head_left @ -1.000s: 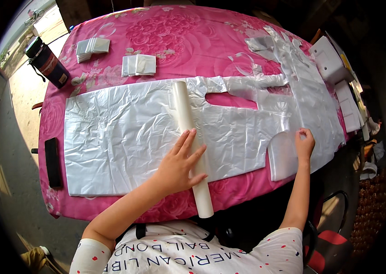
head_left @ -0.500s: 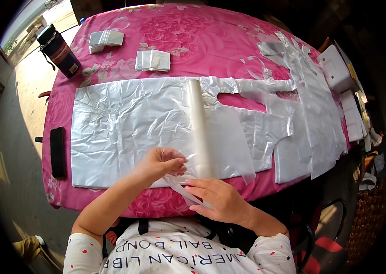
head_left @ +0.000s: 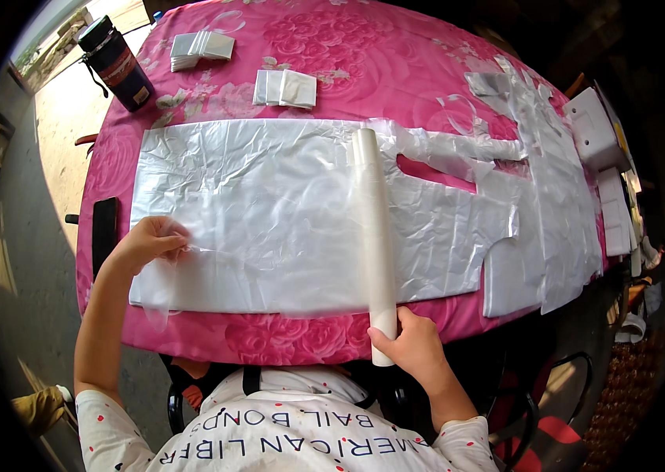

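Note:
A pale roll of clear plastic film point(head_left: 376, 236) lies front to back across a stack of white plastic bags point(head_left: 191, 153) on the table. My right hand point(head_left: 417, 340) is closed around the roll's near end, which juts past the table's front edge. Over at the stack's left, my left hand point(head_left: 155, 240) pinches the loose end of the clear film point(head_left: 293, 263), with a wisp hanging below the fingers. The film stretches between that hand and the roll, over the bags. To the right, the bags have cut-out handles.
A pink floral tablecloth point(head_left: 309, 338) covers the table. Folded film packets point(head_left: 289, 88) and another pile of packets point(head_left: 202, 49) lie at the back. A dark bottle point(head_left: 116, 67) stands back left, a black phone point(head_left: 104, 236) nearer. White boxes point(head_left: 596, 130) line the right edge.
My left hand has moved left, drawing the film out. My right hand has shifted right onto the roll's near end, and the roll now reaches closer to me.

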The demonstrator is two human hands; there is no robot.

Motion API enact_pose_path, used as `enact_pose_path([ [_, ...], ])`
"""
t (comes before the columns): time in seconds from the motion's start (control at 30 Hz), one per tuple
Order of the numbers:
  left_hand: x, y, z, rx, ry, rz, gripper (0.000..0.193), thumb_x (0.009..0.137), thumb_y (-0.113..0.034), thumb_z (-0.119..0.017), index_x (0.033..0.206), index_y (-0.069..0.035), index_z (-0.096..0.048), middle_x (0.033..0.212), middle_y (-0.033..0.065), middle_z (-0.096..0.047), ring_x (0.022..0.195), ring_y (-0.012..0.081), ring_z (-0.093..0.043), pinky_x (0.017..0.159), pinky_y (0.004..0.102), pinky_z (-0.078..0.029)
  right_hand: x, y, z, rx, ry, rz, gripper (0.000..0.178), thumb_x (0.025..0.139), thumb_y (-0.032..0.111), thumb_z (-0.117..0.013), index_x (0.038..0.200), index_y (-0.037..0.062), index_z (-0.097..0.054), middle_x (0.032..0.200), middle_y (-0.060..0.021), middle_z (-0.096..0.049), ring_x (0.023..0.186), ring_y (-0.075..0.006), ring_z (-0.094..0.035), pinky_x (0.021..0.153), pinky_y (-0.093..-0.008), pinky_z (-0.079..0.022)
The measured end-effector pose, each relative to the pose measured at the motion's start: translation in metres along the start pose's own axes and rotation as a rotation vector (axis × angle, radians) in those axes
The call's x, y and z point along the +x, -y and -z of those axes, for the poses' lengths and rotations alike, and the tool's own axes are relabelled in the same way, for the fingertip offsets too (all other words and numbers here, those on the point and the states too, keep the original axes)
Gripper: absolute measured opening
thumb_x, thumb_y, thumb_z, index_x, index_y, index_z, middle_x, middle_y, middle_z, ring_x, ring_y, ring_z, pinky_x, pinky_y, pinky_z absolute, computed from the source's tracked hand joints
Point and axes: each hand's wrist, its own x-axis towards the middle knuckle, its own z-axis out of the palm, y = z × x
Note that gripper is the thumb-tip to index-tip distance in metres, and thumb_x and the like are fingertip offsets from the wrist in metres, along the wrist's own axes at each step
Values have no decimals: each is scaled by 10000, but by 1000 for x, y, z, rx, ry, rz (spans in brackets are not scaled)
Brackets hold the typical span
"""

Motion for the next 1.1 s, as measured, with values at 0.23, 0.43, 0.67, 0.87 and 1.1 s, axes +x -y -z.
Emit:
enact_pose_path([
  [0.23,-13,-11,-12,752,-475,-421,241,776,-47,-636,1004,1,-576,938,116,-626,810,229,-617,697,321,-489,-4,-7,3,23,-16,-22,462,722,383,-694,861,-45,-588,731,-209,-644,691,-340,-649,638,-400,-516],
  [0.43,0,-56,-154,591,-257,-943,498,809,-32,-571,1284,-35,-419,1223,161,-515,1124,338,-486,939,390,-403,-6,-7,0,13,-8,-25,463,719,380,-699,862,-46,-587,740,-219,-641,700,-351,-645,644,-404,-513],
  [0.67,49,-39,-253,675,-243,-1058,558,828,-98,-493,1323,90,-314,1356,248,-366,1264,372,-354,1055,427,-285,-4,-3,6,-79,66,-30,522,751,470,-669,859,-37,-608,726,-201,-639,686,-349,-638,628,-403,-503],
  [0.87,50,-35,-262,931,-319,-990,587,825,-174,-384,1295,167,-298,1371,307,-319,1314,407,-276,1099,460,-180,44,5,35,70,101,71,567,813,521,-599,801,-45,-638,657,-180,-629,605,-289,-637,568,-335,-490],
  [1.1,48,-39,-264,966,-313,-971,596,820,-190,-378,1278,186,-309,1366,327,-310,1311,421,-274,1098,471,-177,185,15,47,362,-40,99,481,864,450,-572,827,-25,-634,696,-88,-633,627,-178,-600,611,-294,-477],
])
